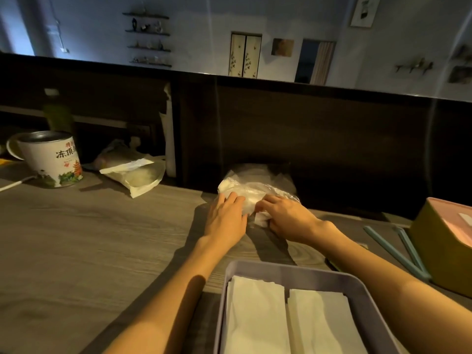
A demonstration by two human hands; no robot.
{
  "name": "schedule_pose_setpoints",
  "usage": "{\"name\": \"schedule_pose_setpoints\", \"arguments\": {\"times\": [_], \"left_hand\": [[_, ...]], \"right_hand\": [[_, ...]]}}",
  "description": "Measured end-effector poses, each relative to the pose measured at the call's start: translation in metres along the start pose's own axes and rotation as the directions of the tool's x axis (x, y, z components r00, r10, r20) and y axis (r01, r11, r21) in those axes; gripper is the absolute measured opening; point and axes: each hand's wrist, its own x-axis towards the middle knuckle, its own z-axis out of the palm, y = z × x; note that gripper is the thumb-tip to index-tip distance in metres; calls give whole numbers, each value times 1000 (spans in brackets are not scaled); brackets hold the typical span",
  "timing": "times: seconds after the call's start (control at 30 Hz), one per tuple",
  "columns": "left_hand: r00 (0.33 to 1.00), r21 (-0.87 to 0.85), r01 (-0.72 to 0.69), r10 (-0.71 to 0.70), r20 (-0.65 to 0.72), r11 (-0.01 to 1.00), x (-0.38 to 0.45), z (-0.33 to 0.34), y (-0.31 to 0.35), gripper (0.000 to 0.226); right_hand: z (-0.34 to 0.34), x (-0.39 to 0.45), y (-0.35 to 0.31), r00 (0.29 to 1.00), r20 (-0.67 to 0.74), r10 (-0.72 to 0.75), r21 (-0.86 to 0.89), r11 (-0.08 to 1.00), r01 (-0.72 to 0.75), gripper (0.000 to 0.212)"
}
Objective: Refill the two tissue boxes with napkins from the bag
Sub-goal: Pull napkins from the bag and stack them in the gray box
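- Nearest is one lavender tissue box (pixel 362 284), open on top, holding two side-by-side stacks of white napkins (pixel 258 315); its near end is cut off by the picture's edge.
- A second tissue box (pixel 439 251), yellow with a pink top, stands at the right edge, partly cut off.
- One clear plastic bag (pixel 252 186) of white napkins lies on the counter (pixel 102 238), under the fingertips of both hands.
- Left hand (pixel 224 221) lies flat on the bag, fingers (pixel 236 200) straight and released.
- Right hand (pixel 286 218): fingers curled at the bag's opening, pinching the plastic; the fingertips are hidden.
- Left of the fingers: one printed tin (pixel 55 162) and one paper pouch (pixel 135 175).
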Motion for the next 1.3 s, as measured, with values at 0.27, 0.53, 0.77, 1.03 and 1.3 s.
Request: {"name": "schedule_pose_setpoints", "arguments": {"times": [0.27, 0.53, 0.77, 1.03, 1.3], "left_hand": [[995, 192, -56, 70, -70, 980, -2, -3, 4, 38], [988, -320, 68, -107, -107, 945, 2, -17, 6, 15], [897, -912, 366, -333, 292, 187, 4, -39, 20, 32], [752, -736, 532, -167, 638, -419, -10, -40, 24, 37], [843, -874, 479, -234, 484, -80, -14, -39, 19, 79]], "right_hand": [[11, -33, -11, 993, -122, 5, 70, 998, 3, 32], [27, -59, -15, 957, -242, 160, 293, 952, -85, 30], [6, -73, -16, 835, -264, 482, 656, 725, -212, 18], [-8, -69, -25, 683, 122, 720, 973, 50, -226, 15], [-21, -73, -26, 716, 269, 644, 963, -193, -187, 25]]}}
